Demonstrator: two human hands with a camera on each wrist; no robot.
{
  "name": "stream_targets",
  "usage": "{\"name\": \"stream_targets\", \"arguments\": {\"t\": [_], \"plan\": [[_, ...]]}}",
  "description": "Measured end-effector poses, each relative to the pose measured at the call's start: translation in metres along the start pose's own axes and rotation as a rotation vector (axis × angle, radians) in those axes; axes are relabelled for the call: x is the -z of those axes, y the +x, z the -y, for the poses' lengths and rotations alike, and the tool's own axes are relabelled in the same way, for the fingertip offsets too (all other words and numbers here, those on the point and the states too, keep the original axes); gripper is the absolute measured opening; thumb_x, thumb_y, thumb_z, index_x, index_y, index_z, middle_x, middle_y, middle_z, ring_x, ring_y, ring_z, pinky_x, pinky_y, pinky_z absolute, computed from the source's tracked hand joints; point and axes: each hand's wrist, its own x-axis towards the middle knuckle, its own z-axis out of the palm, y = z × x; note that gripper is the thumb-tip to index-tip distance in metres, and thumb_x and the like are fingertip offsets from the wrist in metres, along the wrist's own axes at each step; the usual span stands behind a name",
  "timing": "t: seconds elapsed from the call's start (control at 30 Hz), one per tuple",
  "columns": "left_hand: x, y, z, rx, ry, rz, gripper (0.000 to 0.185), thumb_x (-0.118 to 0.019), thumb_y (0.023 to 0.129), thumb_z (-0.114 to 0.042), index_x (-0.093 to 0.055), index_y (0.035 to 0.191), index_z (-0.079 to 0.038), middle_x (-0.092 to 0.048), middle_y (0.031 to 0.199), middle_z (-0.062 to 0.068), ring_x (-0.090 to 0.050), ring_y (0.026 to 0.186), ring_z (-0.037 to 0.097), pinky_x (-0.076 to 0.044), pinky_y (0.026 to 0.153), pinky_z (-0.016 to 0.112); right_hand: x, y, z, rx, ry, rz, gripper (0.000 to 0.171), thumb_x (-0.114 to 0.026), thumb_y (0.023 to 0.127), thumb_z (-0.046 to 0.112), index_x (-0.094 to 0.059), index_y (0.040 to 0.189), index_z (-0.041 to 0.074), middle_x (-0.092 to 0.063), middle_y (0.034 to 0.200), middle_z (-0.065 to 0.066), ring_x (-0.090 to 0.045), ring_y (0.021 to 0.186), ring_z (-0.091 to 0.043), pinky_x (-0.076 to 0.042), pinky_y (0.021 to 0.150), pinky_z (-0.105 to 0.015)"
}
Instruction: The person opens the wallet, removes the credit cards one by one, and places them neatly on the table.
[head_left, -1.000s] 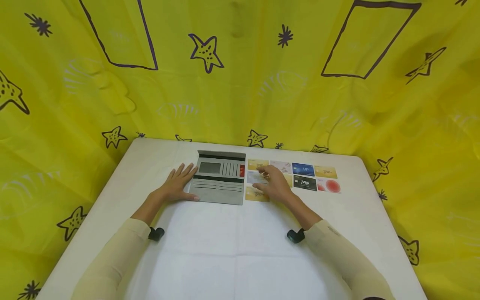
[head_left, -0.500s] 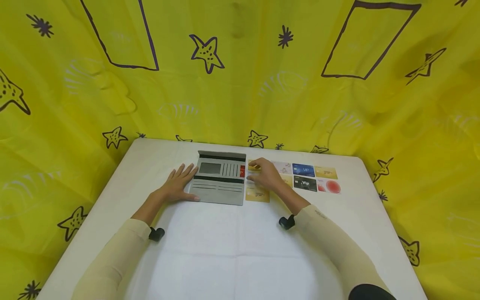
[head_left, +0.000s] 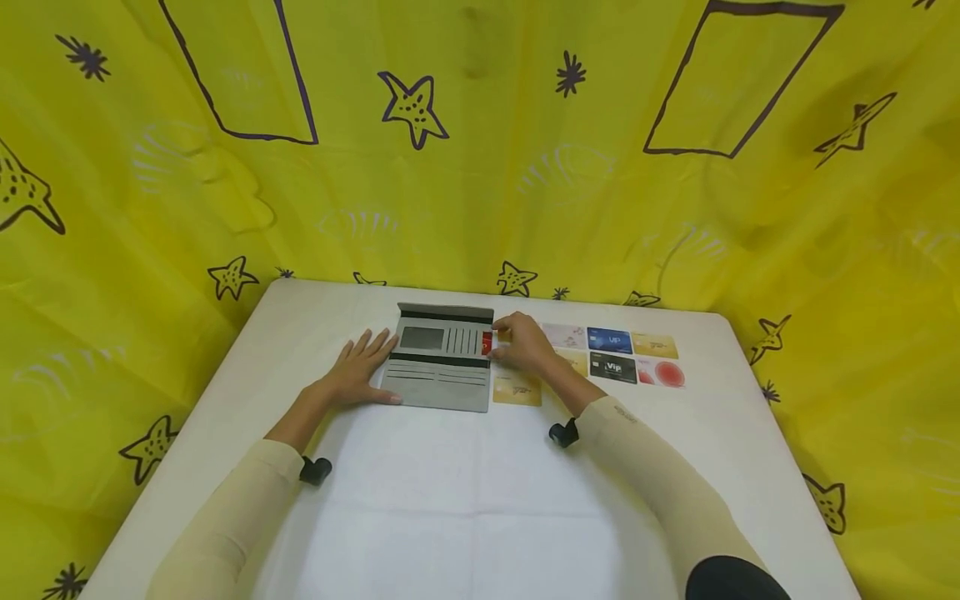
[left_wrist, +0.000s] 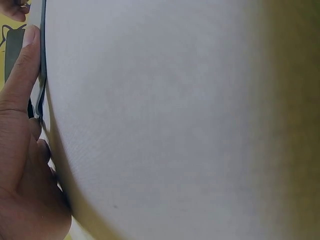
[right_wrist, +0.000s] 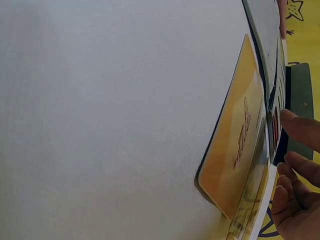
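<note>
Head view: near the table's [head_left: 480,500] far edge lies an open grey wallet [head_left: 442,357]. The left hand [head_left: 358,367] rests flat on its left edge, grip wide. The right hand [head_left: 525,346] pinches a pale card [head_left: 501,337] at the wallet's right edge, beside rows of cards [head_left: 622,357].

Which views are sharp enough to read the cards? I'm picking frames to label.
Head view: evenly lit and sharp, though the cards are small, only "Vip" legible. Left wrist view: mostly blank white table, soft, blurring at the right edge. Right wrist view: steeply oblique, the gold card foreshortened, its lettering unreadable.
</note>
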Motion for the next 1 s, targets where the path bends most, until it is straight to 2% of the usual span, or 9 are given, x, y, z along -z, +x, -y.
{"name": "stream_targets", "arguments": {"t": [0.2,0.43,0.67,0.8,1.0], "plan": [[0.0,0.0,0.0,-0.003,-0.003,-0.003,0.121,-0.083,0.083,-0.06,-0.017,0.168,-0.005,-0.006,0.175,0.02,0.005,0.158,0.046,0.006,0.123,0.066,-0.001,0.007,-0.003,0.033,-0.045,0.021,0.053,-0.09,0.083,0.017,-0.073,0.13,-0.001,-0.066,0.117,-0.016,-0.059,0.105,-0.03,-0.052,0.095,-0.042],[0.0,0.001,0.001,0.0,0.006,0.0,0.12,-0.082,0.083,-0.061,-0.017,0.168,-0.006,-0.006,0.175,0.02,0.006,0.159,0.045,0.006,0.123,0.065,-0.002,0.01,-0.002,0.012,-0.08,0.046,0.055,-0.091,0.084,0.021,-0.072,0.131,0.0,-0.065,0.118,-0.015,-0.057,0.105,-0.028,-0.051,0.093,-0.04],[0.002,-0.001,0.0,-0.018,-0.001,-0.013,0.12,-0.084,0.083,-0.057,-0.018,0.167,-0.003,-0.008,0.174,0.022,0.003,0.158,0.048,0.003,0.123,0.067,0.002,0.013,0.001,0.037,-0.111,0.049,0.053,-0.093,0.081,0.024,-0.076,0.125,-0.001,-0.066,0.122,-0.016,-0.056,0.11,-0.03,-0.05,0.095,-0.043],[0.001,0.0,0.001,-0.023,0.002,-0.016,0.12,-0.083,0.084,-0.058,-0.018,0.167,-0.002,-0.008,0.174,0.022,0.002,0.158,0.048,0.002,0.123,0.067,0.004,0.015,0.004,0.02,-0.114,0.061,0.054,-0.095,0.08,0.025,-0.076,0.123,0.0,-0.065,0.123,-0.015,-0.055,0.113,-0.031,-0.049,0.097,-0.043],[0.001,0.0,0.001,-0.021,0.003,-0.014,0.12,-0.083,0.083,-0.06,-0.018,0.168,-0.003,-0.008,0.174,0.021,0.003,0.158,0.047,0.003,0.123,0.066,0.006,0.018,0.006,-0.001,-0.1,0.082,0.052,-0.095,0.08,0.023,-0.077,0.122,-0.001,-0.068,0.117,-0.012,-0.056,0.108,-0.028,-0.05,0.094,-0.041]]}}
